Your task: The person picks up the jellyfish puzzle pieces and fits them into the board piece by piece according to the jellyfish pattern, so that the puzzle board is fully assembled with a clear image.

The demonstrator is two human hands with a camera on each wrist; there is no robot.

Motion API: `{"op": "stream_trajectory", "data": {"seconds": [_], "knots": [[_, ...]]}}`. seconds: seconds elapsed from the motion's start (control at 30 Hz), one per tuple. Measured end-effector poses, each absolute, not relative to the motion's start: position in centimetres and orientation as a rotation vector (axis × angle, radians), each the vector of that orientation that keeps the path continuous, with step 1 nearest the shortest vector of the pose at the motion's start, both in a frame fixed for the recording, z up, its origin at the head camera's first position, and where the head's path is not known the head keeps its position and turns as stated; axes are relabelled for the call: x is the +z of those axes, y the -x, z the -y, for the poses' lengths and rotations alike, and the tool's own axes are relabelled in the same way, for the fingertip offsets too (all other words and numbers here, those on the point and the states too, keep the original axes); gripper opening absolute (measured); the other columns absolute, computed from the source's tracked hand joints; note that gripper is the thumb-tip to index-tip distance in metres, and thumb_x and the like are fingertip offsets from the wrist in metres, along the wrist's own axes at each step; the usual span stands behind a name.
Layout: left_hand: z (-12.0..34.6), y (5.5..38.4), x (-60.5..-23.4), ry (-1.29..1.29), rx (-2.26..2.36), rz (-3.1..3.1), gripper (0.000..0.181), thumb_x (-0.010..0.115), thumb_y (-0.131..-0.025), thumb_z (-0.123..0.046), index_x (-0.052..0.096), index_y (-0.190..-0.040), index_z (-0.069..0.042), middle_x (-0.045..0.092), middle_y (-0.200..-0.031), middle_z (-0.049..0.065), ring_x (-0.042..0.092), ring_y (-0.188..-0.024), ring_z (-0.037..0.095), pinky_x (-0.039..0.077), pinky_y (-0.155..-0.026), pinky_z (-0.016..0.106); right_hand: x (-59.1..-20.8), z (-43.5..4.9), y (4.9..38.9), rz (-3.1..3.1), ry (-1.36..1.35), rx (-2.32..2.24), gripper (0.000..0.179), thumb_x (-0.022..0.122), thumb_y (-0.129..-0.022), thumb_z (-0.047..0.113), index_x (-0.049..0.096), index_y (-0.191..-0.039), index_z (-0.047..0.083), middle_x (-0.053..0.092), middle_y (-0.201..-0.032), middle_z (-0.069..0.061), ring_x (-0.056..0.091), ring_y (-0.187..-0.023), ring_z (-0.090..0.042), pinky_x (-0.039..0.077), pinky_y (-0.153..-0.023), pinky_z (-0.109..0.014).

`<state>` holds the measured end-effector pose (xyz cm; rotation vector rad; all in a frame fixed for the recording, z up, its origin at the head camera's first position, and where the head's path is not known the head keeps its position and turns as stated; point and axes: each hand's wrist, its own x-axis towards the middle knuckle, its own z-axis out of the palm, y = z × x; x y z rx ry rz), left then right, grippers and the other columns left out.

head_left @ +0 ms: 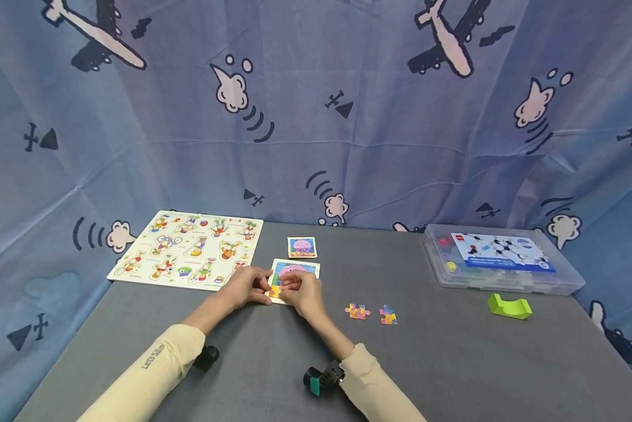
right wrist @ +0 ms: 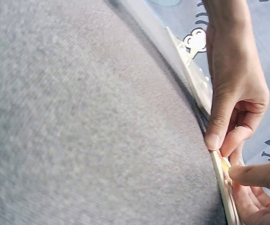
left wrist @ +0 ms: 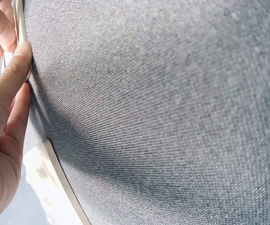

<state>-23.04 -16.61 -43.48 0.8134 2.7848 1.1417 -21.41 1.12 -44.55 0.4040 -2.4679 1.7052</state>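
A small jigsaw board (head_left: 317,268) with a pink, blue and yellow picture lies on the grey table between both hands. My left hand (head_left: 244,287) holds its near left corner, the thumb against the near edge. Over the board, my right hand (head_left: 306,295) has thumb and fingers bent around a yellow-orange puzzle piece (right wrist: 225,165) by that corner; the fingers hide part of the piece. Two loose puzzle pieces, one pink and yellow (head_left: 357,311), one blue, orange and yellow (head_left: 388,315), lie right of my right hand. Just beyond the board is a small picture card (head_left: 302,247) showing a pink figure.
A large white puzzle board (head_left: 215,228) with cartoon figures lies at the back left, close to my left hand. At the back right stands a clear plastic case (head_left: 505,278), with a lime-green curved block (head_left: 509,307) before it. A blue patterned curtain (head_left: 294,146) hangs behind the table.
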Motion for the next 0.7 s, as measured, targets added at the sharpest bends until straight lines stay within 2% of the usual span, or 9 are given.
{"op": "stream_trajectory", "data": {"seconds": [0.27, 0.53, 0.7], "knots": [[16.5, 22.7, -43.2, -0.75, 1.13, -2.784, 0.02, 0.085, -0.068, -0.004, 0.066, -0.071, 0.0, 0.062, -0.116, 0.029, 0.062, -0.107, 0.037, 0.044, -0.064, 0.023, -44.0, -2.5, 21.1, 2.39, -0.295, 1.963, 0.032, 0.073, -0.069, -0.019, 0.066, -0.1, -0.013, 0.068, -0.09, -0.027, 0.069, -0.08, -0.033, 0.054, -0.068, -0.027], [16.4, 22.6, -43.2, -0.729, 1.126, -2.776, 0.021, 0.085, -0.067, -0.004, 0.064, -0.07, 0.0, 0.06, -0.118, 0.03, 0.06, -0.109, 0.039, 0.044, -0.064, 0.022, -43.5, -5.1, 20.5, 2.325, -0.205, 2.127, 0.031, 0.071, -0.075, -0.015, 0.063, -0.105, -0.016, 0.065, -0.098, -0.031, 0.067, -0.085, -0.034, 0.051, -0.066, -0.02], [16.3, 22.6, -43.1, -0.727, 1.128, -2.77, 0.021, 0.085, -0.068, -0.004, 0.064, -0.07, 0.0, 0.06, -0.119, 0.029, 0.058, -0.113, 0.039, 0.042, -0.063, 0.022, -43.2, -6.8, 20.3, 2.319, -0.149, 2.177, 0.029, 0.069, -0.077, -0.014, 0.063, -0.105, -0.015, 0.065, -0.099, -0.03, 0.068, -0.085, -0.031, 0.05, -0.067, -0.02]]}}
